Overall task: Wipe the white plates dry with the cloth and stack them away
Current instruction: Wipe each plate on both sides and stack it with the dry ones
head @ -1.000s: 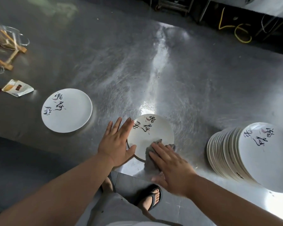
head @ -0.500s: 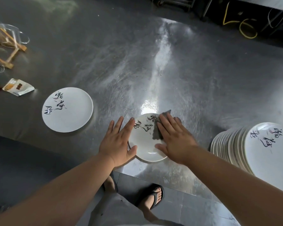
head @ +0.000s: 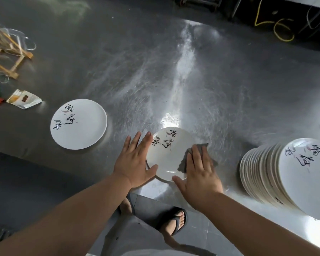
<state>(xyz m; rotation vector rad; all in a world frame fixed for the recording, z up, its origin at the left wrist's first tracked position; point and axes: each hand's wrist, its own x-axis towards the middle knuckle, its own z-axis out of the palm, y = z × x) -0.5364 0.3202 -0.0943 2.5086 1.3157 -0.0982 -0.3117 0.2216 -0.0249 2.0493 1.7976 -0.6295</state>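
A white plate with black brush lettering lies flat on the steel table near its front edge. My left hand rests flat against the plate's left rim, fingers spread. My right hand presses a grey cloth onto the plate's right side; most of the cloth is under the palm. A second white plate lies alone to the left. A tall leaning stack of white plates stands at the right.
The steel table stretches back from the plates. At the far left lie wooden sticks in clear plastic and a small sachet. Below the table's front edge my sandalled foot stands on the floor.
My right hand slid the cloth from the plate's near edge up to its far side, then back down to its right side. The left hand stayed on the rim.
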